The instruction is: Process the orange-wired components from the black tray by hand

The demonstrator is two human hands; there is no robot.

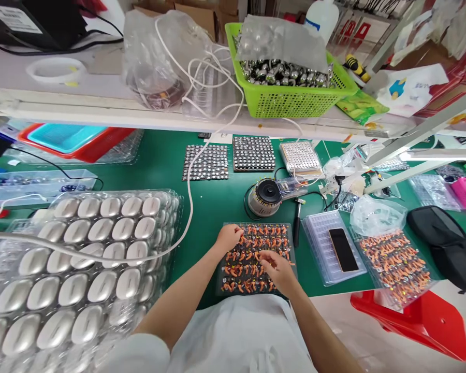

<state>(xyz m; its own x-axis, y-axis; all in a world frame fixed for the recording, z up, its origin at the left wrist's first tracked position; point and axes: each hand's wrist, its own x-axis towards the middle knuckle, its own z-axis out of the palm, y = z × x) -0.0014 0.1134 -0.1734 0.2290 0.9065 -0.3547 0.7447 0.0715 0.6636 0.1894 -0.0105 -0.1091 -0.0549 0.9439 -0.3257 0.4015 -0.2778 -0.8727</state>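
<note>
**benchnewb:** q about that tray [222,284] of small orange parts [252,259] on the green table [213,207]. Both hands were over it at once. How would you do that step well w/o knocking stuff around?

**tray_vet:** imo go light and slow. Parts sat packed tight in rows, so I'd lift each one straight up, not drag it sideways, or the neighbours tip. I'd also keep the wrists low, and use one hand to steady the tray while the other works. Just my read tho

**benchnewb:** what were the hands actually doing?

**tray_vet:** left hand [228,238] rested on the tray's top left corner, fingers curled down onto the parts. Looked like it touched them, but couldn't tell if it pinched one. Right hand [278,269] was near the tray's middle-right, fingertips drawn together over a part, prob a pinch, too small to be sure

**benchnewb:** so where were the parts vs the hands?

**tray_vet:** right under both, tray dead centre at the table's near edge, close to the body. A second batch of orange parts [396,261] lay well off to the right, past the phone [343,249]. Round black device [264,197] sat just behind the tray, stack of silver shells [81,269] off to the left
</note>
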